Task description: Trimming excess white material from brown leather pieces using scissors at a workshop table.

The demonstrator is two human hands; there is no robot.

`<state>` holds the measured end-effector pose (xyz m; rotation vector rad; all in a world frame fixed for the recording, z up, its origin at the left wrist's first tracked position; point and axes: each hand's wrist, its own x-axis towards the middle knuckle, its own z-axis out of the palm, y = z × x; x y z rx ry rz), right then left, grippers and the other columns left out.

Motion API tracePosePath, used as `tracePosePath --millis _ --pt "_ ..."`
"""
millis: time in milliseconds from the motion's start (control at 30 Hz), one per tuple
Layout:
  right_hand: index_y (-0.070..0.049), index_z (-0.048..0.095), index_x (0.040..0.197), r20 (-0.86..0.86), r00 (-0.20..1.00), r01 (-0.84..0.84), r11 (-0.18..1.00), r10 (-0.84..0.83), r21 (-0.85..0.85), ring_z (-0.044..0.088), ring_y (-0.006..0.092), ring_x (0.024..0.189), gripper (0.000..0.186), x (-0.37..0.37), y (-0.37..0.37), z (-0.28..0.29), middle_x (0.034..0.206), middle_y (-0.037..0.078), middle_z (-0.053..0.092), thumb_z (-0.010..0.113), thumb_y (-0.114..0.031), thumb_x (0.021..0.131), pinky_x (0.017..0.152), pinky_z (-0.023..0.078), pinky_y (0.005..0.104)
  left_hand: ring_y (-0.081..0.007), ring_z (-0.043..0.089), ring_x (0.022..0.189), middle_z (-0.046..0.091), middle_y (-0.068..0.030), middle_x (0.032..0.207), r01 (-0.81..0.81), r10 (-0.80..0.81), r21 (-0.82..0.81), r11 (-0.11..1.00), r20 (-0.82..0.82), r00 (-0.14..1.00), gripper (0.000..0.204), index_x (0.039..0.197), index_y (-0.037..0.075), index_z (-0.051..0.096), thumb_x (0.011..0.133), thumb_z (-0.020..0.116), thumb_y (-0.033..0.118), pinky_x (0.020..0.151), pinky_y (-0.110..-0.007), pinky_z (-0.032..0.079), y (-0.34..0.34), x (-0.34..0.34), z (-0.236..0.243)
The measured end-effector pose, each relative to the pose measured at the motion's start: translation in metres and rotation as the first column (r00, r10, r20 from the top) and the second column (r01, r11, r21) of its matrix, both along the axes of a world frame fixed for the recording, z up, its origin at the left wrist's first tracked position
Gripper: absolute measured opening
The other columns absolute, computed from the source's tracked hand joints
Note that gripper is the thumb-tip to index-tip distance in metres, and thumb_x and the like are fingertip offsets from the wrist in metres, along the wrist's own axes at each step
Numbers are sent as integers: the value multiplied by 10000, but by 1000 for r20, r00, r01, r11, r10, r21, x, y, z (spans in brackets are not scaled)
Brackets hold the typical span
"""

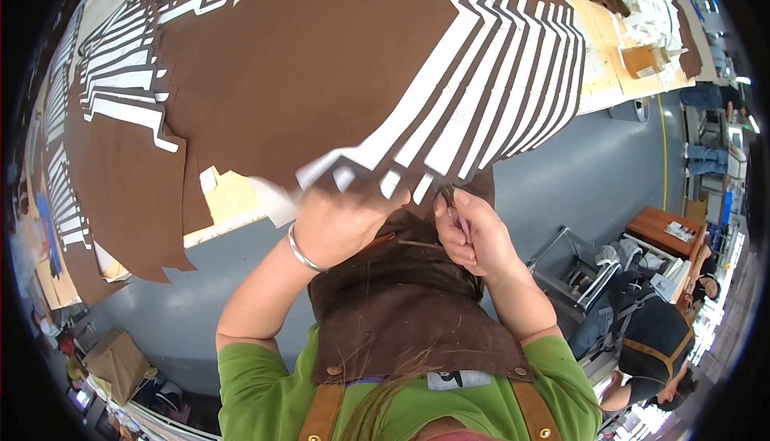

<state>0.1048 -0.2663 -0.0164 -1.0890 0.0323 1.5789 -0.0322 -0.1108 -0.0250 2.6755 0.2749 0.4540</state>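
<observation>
A fan of overlapping brown fabric pieces with angled white strips (pixel 473 80) lies at the right of the table, its near end reaching over the edge toward me. My left hand (pixel 345 220), with a silver bangle at the wrist, is closed on the near end of one brown fabric piece; its fingertips are partly hidden and the white strip there is blurred. Just to the right, my right hand (pixel 477 236) grips a small tool with a pinkish handle (pixel 459 220) and a dark tip. The tip is close to the hanging strip ends; whether it touches them I cannot tell.
Large brown fabric sheets (pixel 265 64) cover most of the table. More white-striped pieces (pixel 120 72) are stacked at the left. White scraps (pixel 646 0) and a tan box (pixel 644 61) lie at the far right. A metal-framed cart (pixel 569 272) and another person (pixel 654 337) are at the right.
</observation>
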Motion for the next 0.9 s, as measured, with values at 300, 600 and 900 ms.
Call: tracePosePath --millis 300,600,900 --pt "-48 472 847 -4 999 38 999 -38 22 249 52 349 311 -3 6 3 518 -20 344 343 -319 931 306 197 191 -224 576 694 588 -81 888 44 -28 -106 993 144 989 131 739 115 658 620 706 89 603 -308 466 4 5 -1" --pt "-58 474 833 -7 999 46 999 -46 12 247 53 351 306 -4 6 1 513 -20 343 354 -322 931 311 202 193 -199 572 707 600 -42 873 36 -20 -100 994 158 987 119 756 118 602 653 632 64 610 -302 453 4 4 -1" --pt "-60 470 821 -25 997 73 997 -73 14 242 52 349 289 -6 5 -1 498 -24 331 347 -294 935 308 202 193 -206 584 726 602 -46 899 38 -18 -144 989 134 991 118 756 112 603 651 629 63 618 -306 460 4 4 2"
